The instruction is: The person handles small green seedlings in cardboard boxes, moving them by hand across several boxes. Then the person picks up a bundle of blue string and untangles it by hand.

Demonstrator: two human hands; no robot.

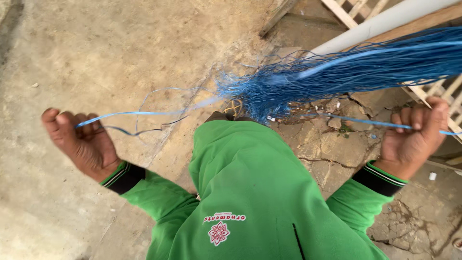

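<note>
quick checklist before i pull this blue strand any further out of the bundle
1. Left hand grip on the blue strand: fist closed around its end, ok.
2. Right hand grip: fingers curled around a strand running off to the right, ok.
3. Strand free of the blue bundle: it runs into a tangle of loose ends at the bundle's tip, not ok.
4. Whether both hands hold the same strand: hidden in the tangle, cannot tell.
5. Bundle anchored: its far end leaves the picture, cannot tell.
6. Footing: cracked ground with small debris under the bundle, not ok.
</note>
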